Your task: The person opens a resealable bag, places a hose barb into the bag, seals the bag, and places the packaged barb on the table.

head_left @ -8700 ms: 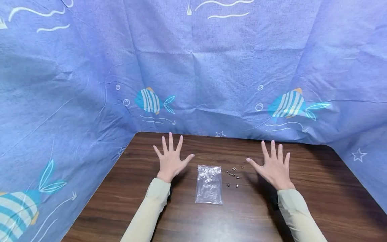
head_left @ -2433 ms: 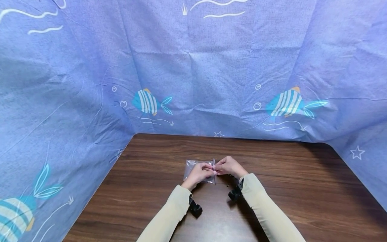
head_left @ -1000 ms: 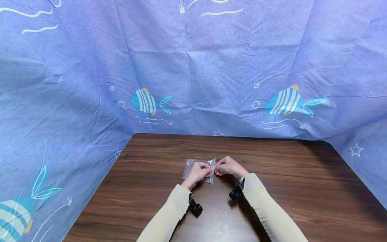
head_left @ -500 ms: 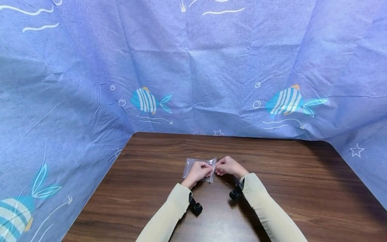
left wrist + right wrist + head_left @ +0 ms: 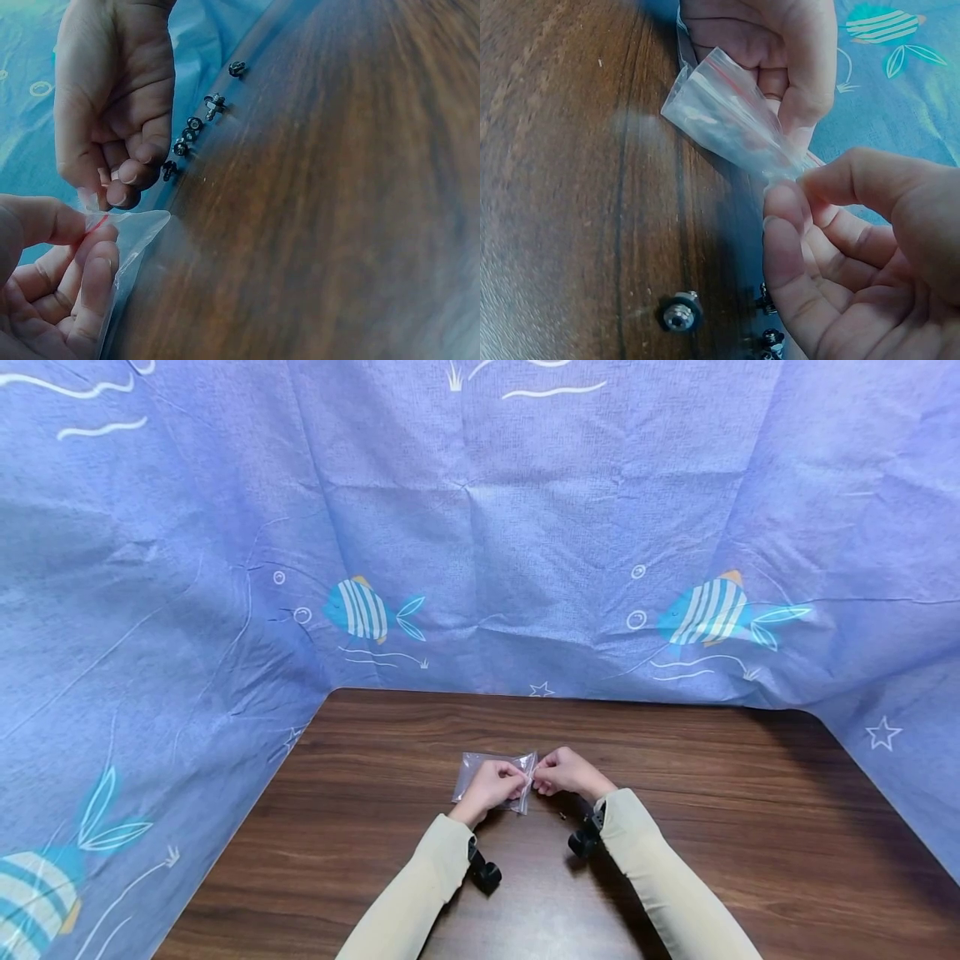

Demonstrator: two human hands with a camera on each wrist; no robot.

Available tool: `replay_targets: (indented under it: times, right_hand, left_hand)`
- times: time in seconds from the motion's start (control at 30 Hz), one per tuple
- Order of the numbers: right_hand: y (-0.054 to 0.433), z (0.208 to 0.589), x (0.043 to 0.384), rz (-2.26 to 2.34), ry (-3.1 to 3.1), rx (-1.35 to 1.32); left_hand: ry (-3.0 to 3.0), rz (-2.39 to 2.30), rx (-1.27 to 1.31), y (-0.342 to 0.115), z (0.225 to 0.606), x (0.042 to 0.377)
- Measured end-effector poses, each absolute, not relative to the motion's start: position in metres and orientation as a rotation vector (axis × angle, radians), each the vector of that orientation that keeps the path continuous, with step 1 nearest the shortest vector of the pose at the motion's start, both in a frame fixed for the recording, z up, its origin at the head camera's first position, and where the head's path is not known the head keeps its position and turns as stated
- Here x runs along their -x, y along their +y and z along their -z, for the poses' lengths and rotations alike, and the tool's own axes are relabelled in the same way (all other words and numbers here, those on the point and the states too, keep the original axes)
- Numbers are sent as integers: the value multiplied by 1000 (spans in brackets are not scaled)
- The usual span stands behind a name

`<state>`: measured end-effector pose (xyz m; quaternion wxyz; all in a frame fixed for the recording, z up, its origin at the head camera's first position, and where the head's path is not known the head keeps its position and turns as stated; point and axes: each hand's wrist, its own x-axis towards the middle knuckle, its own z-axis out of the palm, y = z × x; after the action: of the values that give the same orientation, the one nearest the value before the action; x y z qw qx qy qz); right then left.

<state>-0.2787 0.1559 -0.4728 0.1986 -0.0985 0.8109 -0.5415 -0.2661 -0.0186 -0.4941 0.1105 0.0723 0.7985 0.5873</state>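
Observation:
A clear zip bag with a red seal line (image 5: 712, 112) lies on its side between the hands, its sealing edge toward the right. My left hand (image 5: 491, 789) pinches that edge between thumb and fingers. Facing it, my right hand (image 5: 568, 774) pinches the same edge, fingertips close to the left ones. The plastic bunches up where the fingertips meet, in the right wrist view. Several small metal screws with dark washers (image 5: 214, 105) lie on the table beside the right hand; one screw (image 5: 680, 311) sits nearer the front.
The dark wood-grain table (image 5: 360, 752) carries everything. A blue fish-print curtain (image 5: 540, 568) hangs behind its far edge and along the sides. Black wrist cameras (image 5: 486, 875) hang under both sleeves, low over the table.
Both hands were spread flat and apart at first; they have come together and grip the bag, which has turned so its sealing edge faces right. Over the last second they barely move.

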Motion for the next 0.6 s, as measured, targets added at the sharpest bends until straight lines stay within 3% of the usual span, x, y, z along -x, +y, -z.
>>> replay_targets:
  times: [0.6]
  right_hand:
    - [157, 475, 280, 1529, 2227, 267]
  left_hand:
    - [2344, -1717, -259, -19, 494, 266]
